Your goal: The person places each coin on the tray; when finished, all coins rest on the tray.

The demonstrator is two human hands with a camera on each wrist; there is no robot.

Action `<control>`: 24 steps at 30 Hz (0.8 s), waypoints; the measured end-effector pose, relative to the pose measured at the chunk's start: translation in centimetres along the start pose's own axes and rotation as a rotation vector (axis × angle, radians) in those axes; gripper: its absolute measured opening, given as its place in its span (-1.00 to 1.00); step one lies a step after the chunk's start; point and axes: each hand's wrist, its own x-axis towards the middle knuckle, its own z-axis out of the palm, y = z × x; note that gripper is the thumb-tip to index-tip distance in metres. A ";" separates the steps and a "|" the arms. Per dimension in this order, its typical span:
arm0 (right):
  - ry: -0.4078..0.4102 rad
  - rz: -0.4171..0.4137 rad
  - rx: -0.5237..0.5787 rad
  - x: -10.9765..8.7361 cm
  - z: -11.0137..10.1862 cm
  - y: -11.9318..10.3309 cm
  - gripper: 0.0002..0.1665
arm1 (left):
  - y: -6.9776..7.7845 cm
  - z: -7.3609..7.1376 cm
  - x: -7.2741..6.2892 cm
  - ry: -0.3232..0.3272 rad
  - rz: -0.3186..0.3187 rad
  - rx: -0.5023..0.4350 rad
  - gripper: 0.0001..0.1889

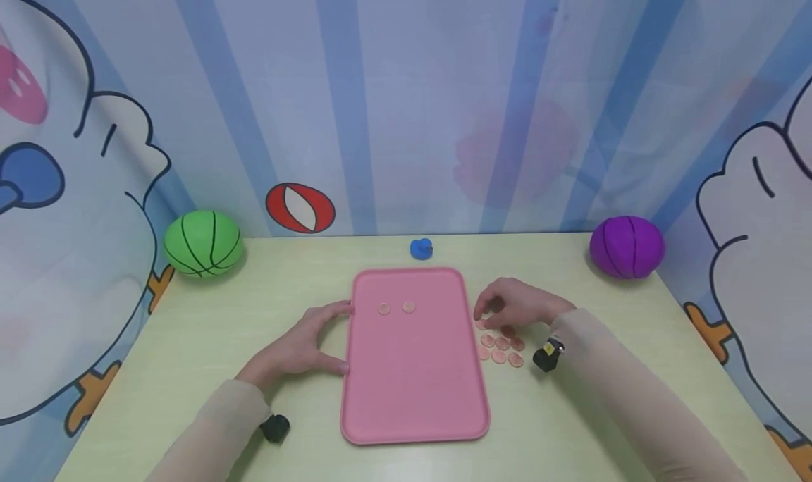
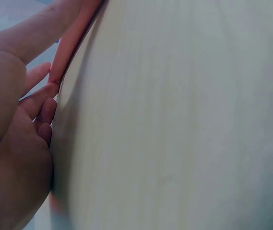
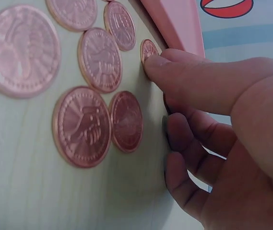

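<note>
A blue-striped cartoon backdrop [image 1: 419, 101] surrounds a pale wood-grained table [image 1: 197, 334].

High forward-down head view, two close wrist views, pink tray [image 1: 415, 390] in all

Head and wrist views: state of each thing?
Pink tray: lying flat
Tray coins: two, flat, apart
Loose coins: flat, clustered
Coin at right thumb: pinched
Left hand: touching tray edge
Right hand: pinching coin
Green ball: resting
Purple ball: resting
Blue toy: resting
</note>
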 end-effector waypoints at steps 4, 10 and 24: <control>-0.002 -0.002 0.011 -0.1 0.0 -0.1 -0.81 | 0.2 0.0 -0.1 -0.001 -0.015 -0.001 0.13; -0.012 -0.004 -0.010 0.1 -0.1 0.0 -0.80 | 0.2 0.0 0.0 -0.003 -0.013 0.005 0.14; -0.058 0.032 -0.038 0.3 -0.1 -0.4 -0.79 | -0.3 0.1 0.2 0.013 0.029 0.011 0.10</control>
